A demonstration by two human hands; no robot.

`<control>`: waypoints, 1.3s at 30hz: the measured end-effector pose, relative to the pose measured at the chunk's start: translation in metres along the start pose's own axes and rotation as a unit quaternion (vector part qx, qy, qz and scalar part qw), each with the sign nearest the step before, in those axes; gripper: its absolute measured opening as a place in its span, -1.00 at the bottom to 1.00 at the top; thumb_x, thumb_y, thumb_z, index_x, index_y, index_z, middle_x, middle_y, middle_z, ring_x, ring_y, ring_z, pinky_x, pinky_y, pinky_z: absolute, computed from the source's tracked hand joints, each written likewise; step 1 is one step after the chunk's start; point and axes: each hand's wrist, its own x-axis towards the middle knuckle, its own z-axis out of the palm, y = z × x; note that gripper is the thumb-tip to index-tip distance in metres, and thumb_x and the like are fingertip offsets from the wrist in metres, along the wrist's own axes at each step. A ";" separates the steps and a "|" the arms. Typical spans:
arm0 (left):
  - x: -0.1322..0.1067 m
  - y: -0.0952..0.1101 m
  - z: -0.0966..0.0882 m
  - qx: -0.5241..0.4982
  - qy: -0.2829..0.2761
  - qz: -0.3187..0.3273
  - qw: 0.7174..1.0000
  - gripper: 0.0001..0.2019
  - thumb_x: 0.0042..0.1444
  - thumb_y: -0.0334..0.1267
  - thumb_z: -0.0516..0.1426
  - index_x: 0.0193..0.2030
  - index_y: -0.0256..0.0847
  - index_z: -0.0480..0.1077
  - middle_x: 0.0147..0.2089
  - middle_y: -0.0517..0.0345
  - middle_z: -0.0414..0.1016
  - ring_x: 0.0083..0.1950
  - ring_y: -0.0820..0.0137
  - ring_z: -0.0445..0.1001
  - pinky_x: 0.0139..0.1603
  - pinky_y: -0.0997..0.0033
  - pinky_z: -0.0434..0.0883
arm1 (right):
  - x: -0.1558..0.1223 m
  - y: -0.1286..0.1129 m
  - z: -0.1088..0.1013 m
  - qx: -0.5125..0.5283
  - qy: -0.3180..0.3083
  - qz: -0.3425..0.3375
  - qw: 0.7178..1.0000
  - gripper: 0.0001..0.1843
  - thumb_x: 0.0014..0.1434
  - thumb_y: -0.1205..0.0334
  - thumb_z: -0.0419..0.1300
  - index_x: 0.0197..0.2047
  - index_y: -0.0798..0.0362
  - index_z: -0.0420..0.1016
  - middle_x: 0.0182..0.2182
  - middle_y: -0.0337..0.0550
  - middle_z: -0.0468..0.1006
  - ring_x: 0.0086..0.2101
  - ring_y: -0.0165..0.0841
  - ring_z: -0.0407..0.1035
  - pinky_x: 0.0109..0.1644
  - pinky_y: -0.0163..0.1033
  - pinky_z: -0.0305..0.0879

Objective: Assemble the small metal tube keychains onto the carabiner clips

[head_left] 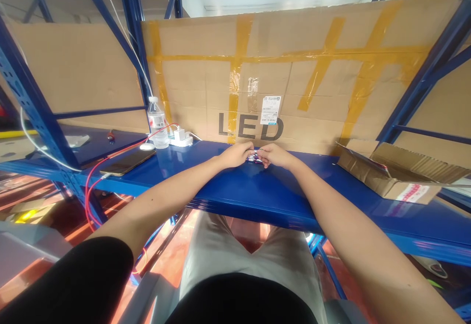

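Both hands meet over the blue metal shelf [235,186], close to the cardboard sheet behind it. My left hand [236,155] is closed, its fingertips at the left side of a small shiny silver-and-purple object [253,157]. From the other side my right hand [274,156] pinches the same object between thumb and fingers. The fingers cover much of it, and it is too small to tell its kind. It is held at or just above the shelf surface; I cannot tell which.
A water bottle [158,123], a power strip with a charger [180,138] and a phone [128,162] on a red cable sit on the left. An open cardboard box [401,172] stands at right. Taped cardboard [206,88] marked LED backs the shelf between blue posts.
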 end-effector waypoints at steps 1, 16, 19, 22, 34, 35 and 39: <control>0.006 0.000 -0.001 0.025 -0.007 0.004 1.000 -0.76 0.41 -0.21 -0.04 -0.24 -0.18 0.37 -0.20 0.05 0.53 -0.16 0.28 0.47 -0.15 0.33 0.32 | 0.001 0.002 -0.001 -0.011 0.010 -0.003 1.000 -0.59 0.42 0.22 0.09 -0.51 0.05 0.32 -0.68 -0.30 0.35 -0.58 -0.42 0.33 -0.32 -0.30 0.35; 0.006 -0.002 0.002 -0.169 -0.022 -0.142 0.975 -0.64 0.36 -0.24 0.01 -0.52 -0.20 0.23 -0.55 0.23 0.27 -0.50 0.45 0.22 -0.40 0.41 0.19 | 0.004 0.002 0.004 -0.155 0.032 -0.080 0.984 -0.65 0.33 0.20 0.06 -0.51 0.03 0.22 -0.61 -0.30 0.31 -0.54 -0.41 0.23 -0.37 -0.28 0.10; 0.006 -0.004 0.001 -0.246 -0.050 -0.196 0.948 -0.61 0.40 -0.21 -0.02 -0.51 -0.18 0.23 -0.63 0.28 0.18 -0.64 0.49 0.14 -0.51 0.41 0.14 | 0.004 -0.001 0.004 -0.200 0.068 -0.130 0.969 -0.63 0.30 0.21 0.07 -0.55 0.03 0.20 -0.58 -0.27 0.30 -0.47 -0.39 0.19 -0.34 -0.26 0.05; 0.006 -0.007 0.002 -0.293 -0.047 -0.169 0.940 -0.68 0.39 -0.14 0.04 -0.40 -0.20 0.29 -0.61 0.31 0.21 -0.64 0.51 0.16 -0.52 0.44 0.16 | 0.004 0.000 0.003 -0.197 0.071 -0.134 0.969 -0.66 0.30 0.20 0.07 -0.53 0.04 0.25 -0.59 -0.27 0.32 -0.47 -0.38 0.20 -0.34 -0.26 0.06; 0.004 -0.009 0.001 -0.173 -0.022 -0.075 0.982 -0.81 0.16 -0.18 0.21 -0.38 -0.26 0.42 -0.46 0.25 0.36 -0.40 0.45 0.28 -0.33 0.43 0.19 | 0.003 0.004 0.001 -0.141 0.043 -0.069 0.987 -0.63 0.28 0.11 0.15 -0.54 0.06 0.38 -0.63 -0.22 0.45 -0.54 -0.39 0.34 -0.37 -0.29 0.21; 0.003 -0.008 0.001 -0.172 -0.028 -0.078 0.981 -0.79 0.17 -0.18 0.20 -0.40 -0.26 0.42 -0.48 0.25 0.34 -0.41 0.45 0.27 -0.35 0.43 0.18 | 0.003 0.003 0.001 -0.142 0.045 -0.073 0.986 -0.62 0.27 0.09 0.17 -0.54 0.06 0.38 -0.62 -0.22 0.45 -0.53 -0.39 0.33 -0.37 -0.29 0.21; 0.003 -0.005 -0.001 -0.208 -0.056 -0.101 0.971 -0.75 0.20 -0.24 0.18 -0.49 -0.27 0.39 -0.54 0.25 0.24 -0.47 0.50 0.18 -0.43 0.45 0.10 | 0.002 0.001 0.002 -0.154 0.047 -0.080 0.984 -0.63 0.25 0.07 0.16 -0.54 0.06 0.41 -0.61 -0.22 0.46 -0.53 -0.38 0.33 -0.39 -0.29 0.20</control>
